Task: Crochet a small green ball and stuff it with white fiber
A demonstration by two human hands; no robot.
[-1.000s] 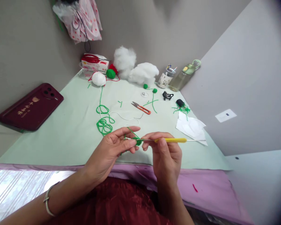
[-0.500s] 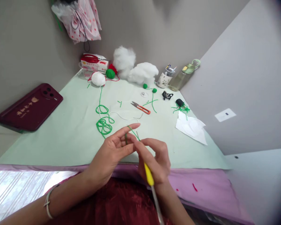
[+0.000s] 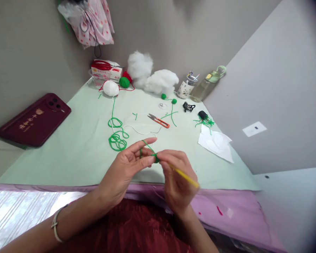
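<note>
My left hand (image 3: 127,168) pinches a small green crochet piece (image 3: 155,158) between thumb and fingers, with green yarn looped over the raised index finger. My right hand (image 3: 177,179) is closed on a yellow-handled crochet hook (image 3: 185,177), its tip at the green piece and its handle slanting down to the right. A tangle of loose green yarn (image 3: 117,138) lies on the pale green mat (image 3: 76,151) just beyond my left hand and runs back toward a green yarn ball (image 3: 124,82).
Orange thread snips (image 3: 159,121), white stuffing (image 3: 151,77), a white yarn ball (image 3: 111,88), a red box (image 3: 106,72), a pen cup (image 3: 186,88), a bottle (image 3: 208,84) and white paper (image 3: 216,142) are on the mat. A dark red phone (image 3: 34,119) leans at left.
The hook swung from level and pointing right, down toward my lap, and now slants down-right with its tip back in the green piece. My left hand has barely moved.
</note>
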